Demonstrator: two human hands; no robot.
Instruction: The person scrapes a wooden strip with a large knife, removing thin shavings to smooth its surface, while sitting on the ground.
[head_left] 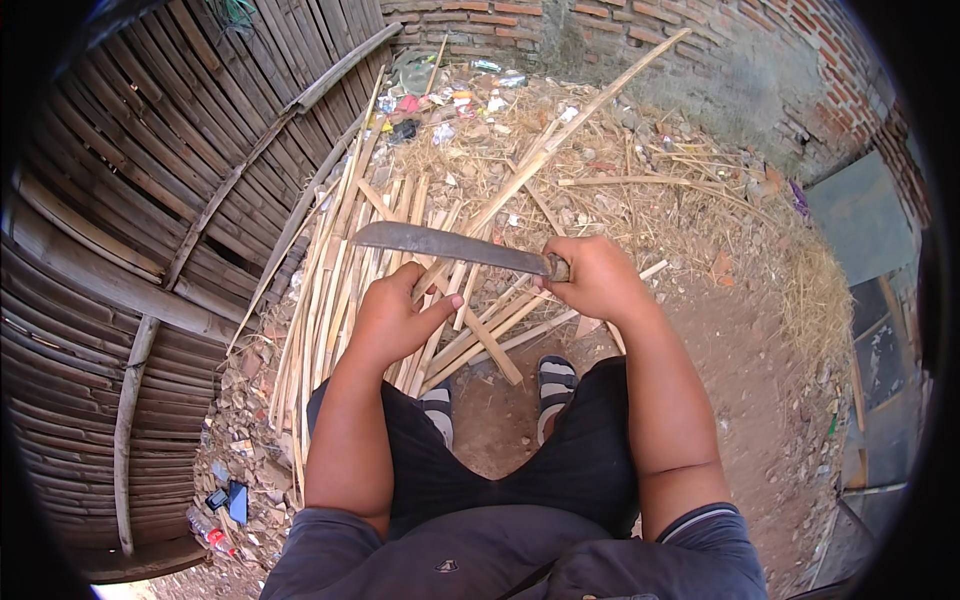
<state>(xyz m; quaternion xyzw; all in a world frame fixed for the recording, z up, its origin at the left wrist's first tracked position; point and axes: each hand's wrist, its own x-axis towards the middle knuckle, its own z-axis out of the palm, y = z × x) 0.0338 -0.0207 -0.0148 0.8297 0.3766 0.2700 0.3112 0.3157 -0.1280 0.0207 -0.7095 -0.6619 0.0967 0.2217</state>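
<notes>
My right hand (592,278) is closed round the short handle of a machete (450,247). Its broad dark blade points left, lying across a long pale bamboo strip (560,140). My left hand (392,318) grips the near end of that strip just below the blade, with the thumb stretched out to the right. From there the strip slants up and away to the far right. Whether the blade touches the strip cannot be told. Beneath my hands lies a loose pile of split bamboo strips (330,300), some crossing each other in front of my sandalled feet.
A slatted bamboo wall (110,290) stands close on the left, and a brick wall (640,40) closes off the far side. Straw, rubble and litter (440,105) cover the ground towards the back. Grey panels (865,215) lean at the right. Bare soil (720,360) lies at my right.
</notes>
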